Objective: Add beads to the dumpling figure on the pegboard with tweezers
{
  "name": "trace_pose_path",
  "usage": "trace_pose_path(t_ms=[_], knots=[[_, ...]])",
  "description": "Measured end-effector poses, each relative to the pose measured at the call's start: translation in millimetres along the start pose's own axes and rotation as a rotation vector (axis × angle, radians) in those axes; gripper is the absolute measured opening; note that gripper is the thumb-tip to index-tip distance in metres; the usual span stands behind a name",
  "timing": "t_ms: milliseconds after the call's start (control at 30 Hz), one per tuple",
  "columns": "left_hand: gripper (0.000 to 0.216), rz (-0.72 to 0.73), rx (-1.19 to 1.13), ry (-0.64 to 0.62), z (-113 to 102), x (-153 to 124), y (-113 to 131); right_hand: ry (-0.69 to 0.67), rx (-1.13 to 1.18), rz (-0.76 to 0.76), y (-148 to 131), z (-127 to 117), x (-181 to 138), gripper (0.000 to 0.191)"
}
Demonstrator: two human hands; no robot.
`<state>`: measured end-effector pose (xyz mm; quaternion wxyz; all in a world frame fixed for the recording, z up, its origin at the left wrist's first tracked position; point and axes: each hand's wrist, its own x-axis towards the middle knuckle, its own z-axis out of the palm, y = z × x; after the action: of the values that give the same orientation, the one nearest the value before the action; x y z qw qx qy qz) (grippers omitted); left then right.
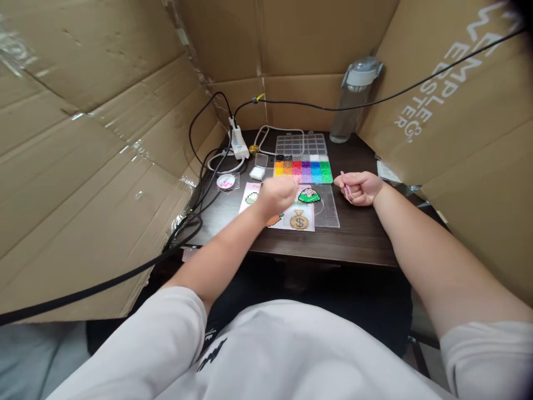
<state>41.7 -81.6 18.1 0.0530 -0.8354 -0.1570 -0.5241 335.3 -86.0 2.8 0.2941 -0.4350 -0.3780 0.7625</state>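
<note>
A slim pink tool (346, 188) is held in the right hand (360, 189), its shaft pinched between closed fingers and its upper end left protruding. The left hand (280, 194) is observed with the fingers folded inward; whether anything is gripped by it cannot be told, the fingertips being turned away and blurred. A green, black-edged bead piece (308, 195) is located between the two hands, just beside the left knuckles and apart from the right fingers, on a clear pegboard (330, 211). A printed pattern sheet (252, 205) is overlapped by the pegboard, and a money-bag picture (298, 220) is shown on it. Beyond the hands, a bead box (302, 169) with coloured compartments is placed, its clear lid (314, 143) laid back. To the left are noted a white dish (226, 181) containing pink beads, a small clear case (257, 173) with white contents, and a power strip (239, 143). A water bottle (353, 105) is stood at the back right, crossed by a black cable (308, 104). The middle of the sheet and the box's front-left corner are obstructed by the left hand; the pegboard's left edge cannot be made out.
</note>
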Motion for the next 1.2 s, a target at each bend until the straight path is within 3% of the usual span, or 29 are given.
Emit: trace_pose_path(t_ms=[133,233,533,900,1200], knots=[[0.045,0.028,-0.030,0.011,-7,-27,72,0.029,0.036,0.013,3,7,-6,0.029],[0.049,-0.012,-0.097,0.003,-17,-43,93,0.045,0.061,0.044,2,9,-8,0.030],[0.045,-0.392,-0.252,0.037,-61,-58,46,0.008,0.061,0.097,-1,3,-8,0.029],[0.056,-0.645,-0.477,0.008,-46,-80,37,-0.289,-0.035,0.001,2,-21,-13,0.013],[0.061,-0.801,-0.391,0.006,-49,-73,39,-0.318,-0.049,-0.107,3,-24,-20,0.009]])
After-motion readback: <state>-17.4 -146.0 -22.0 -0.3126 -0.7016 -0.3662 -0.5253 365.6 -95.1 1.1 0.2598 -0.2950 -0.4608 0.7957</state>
